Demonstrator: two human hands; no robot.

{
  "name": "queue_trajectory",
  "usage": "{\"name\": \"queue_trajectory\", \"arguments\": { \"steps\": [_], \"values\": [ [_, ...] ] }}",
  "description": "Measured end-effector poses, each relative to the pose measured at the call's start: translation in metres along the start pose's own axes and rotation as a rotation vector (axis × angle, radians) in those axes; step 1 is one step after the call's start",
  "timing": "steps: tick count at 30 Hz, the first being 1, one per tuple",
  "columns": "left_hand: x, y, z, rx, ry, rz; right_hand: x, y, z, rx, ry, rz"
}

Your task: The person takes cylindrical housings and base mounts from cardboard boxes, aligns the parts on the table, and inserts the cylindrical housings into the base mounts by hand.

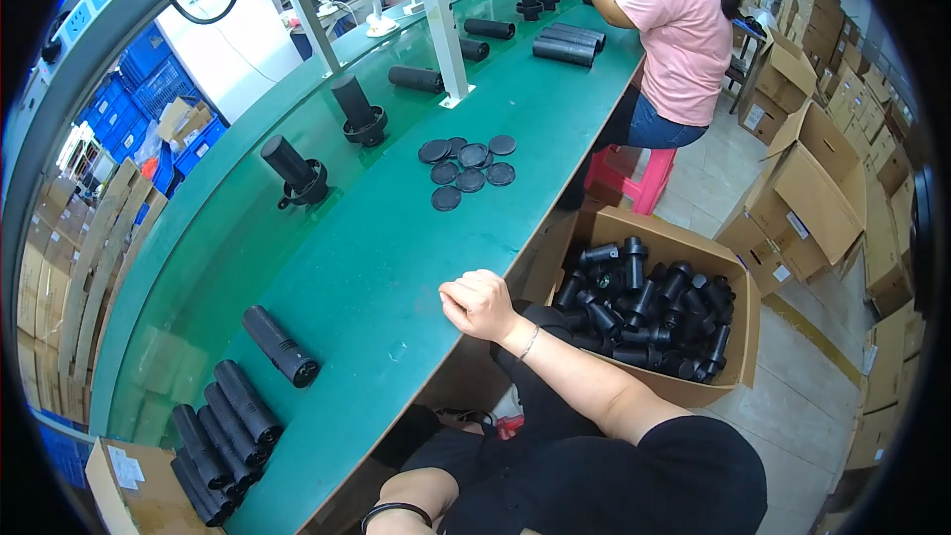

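Note:
My right hand [477, 305] is curled into a fist at the front edge of the green table [367, 287], with nothing sticking out of it. Of my left arm only the forearm [421, 490] with a black bracelet shows at the bottom; the hand lies past the frame's edge. Beyond my fist, several black round discs [471, 180] lie in a loose group. A single black cylinder [280, 345] lies left of my fist, and several more black cylinders [223, 431] are stacked at the table's near left end.
Two black cylinders [287, 163] stand in flanged holders along the far side. Right of me, a carton [741, 357] holds many black pipe-like parts. A metal post [441, 25] rises from the table. A co-worker [684, 50] sits farther along. Cartons [807, 188] line the right aisle.

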State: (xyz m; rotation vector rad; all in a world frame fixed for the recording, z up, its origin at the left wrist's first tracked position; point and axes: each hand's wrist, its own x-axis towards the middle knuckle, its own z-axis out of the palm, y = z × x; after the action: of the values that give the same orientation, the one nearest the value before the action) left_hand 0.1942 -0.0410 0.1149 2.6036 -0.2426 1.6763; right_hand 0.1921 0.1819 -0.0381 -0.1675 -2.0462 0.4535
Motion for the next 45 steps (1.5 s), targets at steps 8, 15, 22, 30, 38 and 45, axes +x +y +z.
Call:
{"name": "queue_trajectory", "arguments": {
  "steps": [8,15,22,30,38,45],
  "values": [
    [0.022,-0.007,-0.002,-0.156,0.051,-0.096,0.002,-0.001,0.001,-0.014,-0.005,-0.001],
    [0.006,0.006,-0.001,-0.435,-0.056,-0.221,0.0,0.0,0.004,0.018,-0.061,0.006],
    [-0.053,0.008,-0.08,1.137,0.738,-1.447,-0.001,0.002,0.006,0.049,-0.101,0.002],
    [-0.149,0.061,-0.153,1.954,0.199,-2.191,0.001,0.003,0.003,0.048,-0.045,-0.004],
    [-0.192,0.079,-0.16,1.487,0.757,-2.041,0.001,0.003,0.002,0.067,-0.056,-0.021],
    [-0.171,0.054,-0.149,0.757,1.454,-1.546,0.005,-0.002,-0.004,0.096,-0.068,0.002]
  ]
}}
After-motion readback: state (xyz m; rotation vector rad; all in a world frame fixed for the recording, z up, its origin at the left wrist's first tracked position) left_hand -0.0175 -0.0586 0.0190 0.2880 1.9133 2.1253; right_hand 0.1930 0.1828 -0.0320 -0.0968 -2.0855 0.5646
